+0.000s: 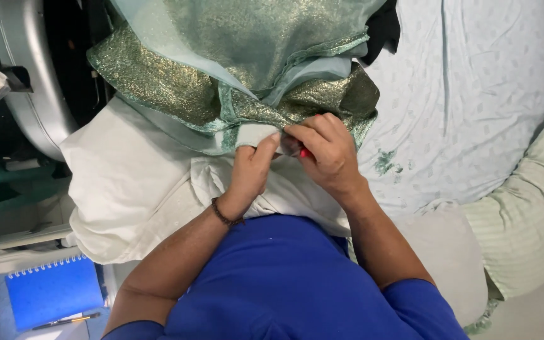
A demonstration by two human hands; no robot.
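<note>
A shimmering green and gold fabric (pixel 177 88) with a sheer pale teal layer (pixel 253 38) lies bunched over a white cloth (pixel 127 182) in front of me. My left hand (pixel 251 170) pinches the pale green edge of the fabric (pixel 253 133) between thumb and fingers. My right hand (pixel 325 151) is closed around a small red-handled tool (pixel 305 153), mostly hidden by the fingers, held right against that same edge. The two hands touch each other at the fabric's hem. A dark bead bracelet (pixel 225 217) circles my left wrist.
A light blue patterned sheet (pixel 473 94) spreads to the right, with small green thread scraps (pixel 385 162) on it. A pale green striped cushion (pixel 530 214) sits at right. A grey machine body (pixel 26 75) stands at left; a blue spiral notebook (pixel 51 291) with a pen (pixel 64 322) lies below it.
</note>
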